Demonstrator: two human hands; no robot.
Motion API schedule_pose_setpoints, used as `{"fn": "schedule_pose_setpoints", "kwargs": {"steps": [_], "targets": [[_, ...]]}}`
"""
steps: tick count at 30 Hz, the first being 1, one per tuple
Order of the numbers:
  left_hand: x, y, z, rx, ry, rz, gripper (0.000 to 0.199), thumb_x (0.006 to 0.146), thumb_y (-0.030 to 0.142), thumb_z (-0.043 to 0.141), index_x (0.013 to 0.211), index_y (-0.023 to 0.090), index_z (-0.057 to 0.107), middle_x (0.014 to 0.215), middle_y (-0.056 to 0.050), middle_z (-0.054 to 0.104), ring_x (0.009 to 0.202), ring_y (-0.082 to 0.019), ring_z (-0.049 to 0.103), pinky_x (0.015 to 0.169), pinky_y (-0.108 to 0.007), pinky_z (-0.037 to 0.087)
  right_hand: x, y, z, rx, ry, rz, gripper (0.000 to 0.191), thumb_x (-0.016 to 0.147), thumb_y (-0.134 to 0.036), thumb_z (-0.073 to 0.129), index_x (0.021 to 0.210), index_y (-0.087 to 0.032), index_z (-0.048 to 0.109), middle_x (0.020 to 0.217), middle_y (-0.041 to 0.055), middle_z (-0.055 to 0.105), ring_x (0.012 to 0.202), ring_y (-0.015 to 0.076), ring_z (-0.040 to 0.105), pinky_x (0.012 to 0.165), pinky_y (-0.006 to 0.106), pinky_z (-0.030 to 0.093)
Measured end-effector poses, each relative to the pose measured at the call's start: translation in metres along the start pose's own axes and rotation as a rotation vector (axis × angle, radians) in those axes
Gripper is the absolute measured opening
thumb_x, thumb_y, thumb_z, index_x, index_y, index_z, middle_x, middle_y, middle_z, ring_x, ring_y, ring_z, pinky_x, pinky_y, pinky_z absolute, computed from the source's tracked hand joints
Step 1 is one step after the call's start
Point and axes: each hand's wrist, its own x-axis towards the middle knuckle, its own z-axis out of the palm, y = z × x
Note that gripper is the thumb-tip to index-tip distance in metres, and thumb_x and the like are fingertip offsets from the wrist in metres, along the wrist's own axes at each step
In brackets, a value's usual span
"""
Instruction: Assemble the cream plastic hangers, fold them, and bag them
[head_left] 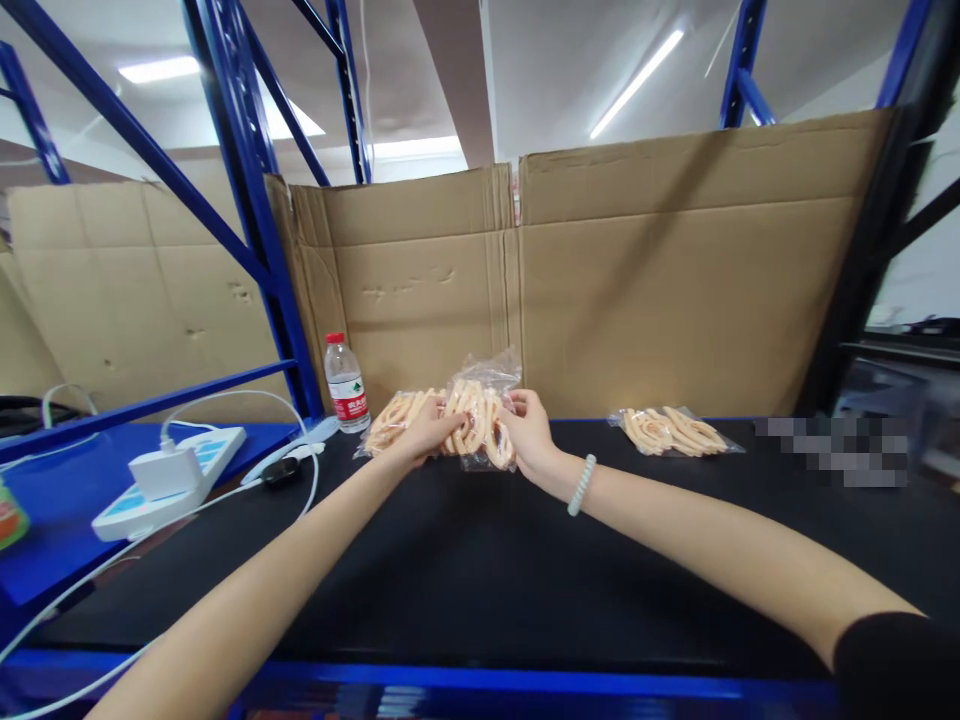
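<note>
Between my two hands is a clear plastic bag of beige looped strands [474, 412], its loose film top standing up. My left hand [433, 430] grips its left side, fingers closed and thumb over the front. On the opposite edge, my right hand [531, 428] pinches the bag, with a pale beaded bracelet on that wrist. Behind the left hand lies a pile of similar bagged strands [396, 415]. Another bag of looped strands [670, 431] lies apart on the black surface to the right. What exactly the strands are, I cannot tell.
A water bottle with a red cap [346, 385] stands left of the pile. Further left are a white power strip [214, 465], a plugged-in adapter [166, 470] and white cables. Cardboard panels [660, 300] back the black tabletop [510, 570]. Blue rack posts [251, 180] rise at left.
</note>
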Motion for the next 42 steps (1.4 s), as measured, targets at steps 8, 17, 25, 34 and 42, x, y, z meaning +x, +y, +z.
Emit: {"fn": "schedule_pose_setpoints", "kwargs": {"steps": [8, 17, 25, 34, 42], "targets": [[0.013, 0.001, 0.056, 0.384, -0.724, 0.016, 0.045, 0.057, 0.030, 0.076, 0.097, 0.017, 0.059, 0.086, -0.002, 0.067, 0.084, -0.020, 0.063, 0.066, -0.026, 0.047, -0.095, -0.033, -0.121, 0.167, -0.050, 0.499, 0.032, 0.057, -0.009, 0.068, 0.083, -0.021, 0.052, 0.076, 0.0004, 0.060, 0.080, 0.0164, 0.063, 0.080, 0.030, 0.051], [0.035, 0.013, 0.087, 0.558, -0.605, 0.342, 0.045, 0.072, 0.028, 0.062, 0.116, 0.016, 0.061, 0.122, -0.009, 0.064, 0.110, -0.022, 0.060, 0.093, -0.032, 0.046, -0.065, -0.088, -0.204, -0.345, -0.137, -0.139, 0.011, 0.066, -0.016, 0.056, 0.072, -0.019, 0.065, 0.078, 0.0021, 0.064, 0.073, 0.0149, 0.059, 0.068, 0.027, 0.048], [-0.049, -0.016, 0.077, 0.921, -0.442, 0.466, 0.078, 0.085, 0.064, 0.039, 0.141, 0.008, 0.038, 0.150, -0.019, 0.032, 0.140, -0.032, 0.027, 0.114, -0.045, 0.020, 0.014, -0.052, -0.199, -0.916, -0.918, -0.611, 0.036, 0.067, -0.001, 0.043, 0.079, -0.018, 0.072, 0.089, 0.0055, 0.070, 0.085, 0.0163, 0.064, 0.081, 0.031, 0.050], [-0.048, -0.025, 0.065, 1.001, -0.600, 0.551, 0.082, 0.085, 0.066, 0.038, 0.148, 0.016, 0.023, 0.154, -0.016, 0.021, 0.142, -0.035, 0.018, 0.112, -0.056, 0.019, 0.013, -0.060, -0.199, -0.785, -0.941, -0.418, 0.044, 0.064, 0.001, 0.035, 0.071, -0.020, 0.073, 0.081, 0.0012, 0.072, 0.080, 0.0158, 0.067, 0.079, 0.033, 0.054], [-0.018, -0.026, 0.041, 1.007, -0.680, 0.618, 0.080, 0.086, 0.063, 0.042, 0.149, 0.019, 0.020, 0.154, -0.015, 0.023, 0.141, -0.034, 0.022, 0.112, -0.057, 0.017, 0.010, -0.034, -0.175, -0.787, -1.108, -0.586, 0.050, 0.088, -0.008, 0.045, 0.135, -0.023, 0.051, 0.142, 0.0041, 0.046, 0.135, 0.0176, 0.037, 0.114, 0.038, 0.030]]}}
